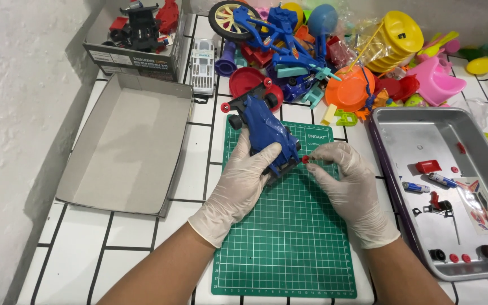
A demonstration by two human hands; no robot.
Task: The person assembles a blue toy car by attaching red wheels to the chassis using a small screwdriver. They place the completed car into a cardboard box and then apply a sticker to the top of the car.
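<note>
On a green cutting mat [289, 243], the gloved left hand [243, 182] closes around a blue toy car [264, 131] while the right hand [343, 175] pinches a small red part [305, 160] at its rear, so disassembly looks partway; removed pieces lie in the metal tray [402, 127] beside it.

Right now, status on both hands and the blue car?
Left hand gripping blue toy car on green cutting mat. Right hand pinching small red part at car's rear. Nothing between them.
</note>
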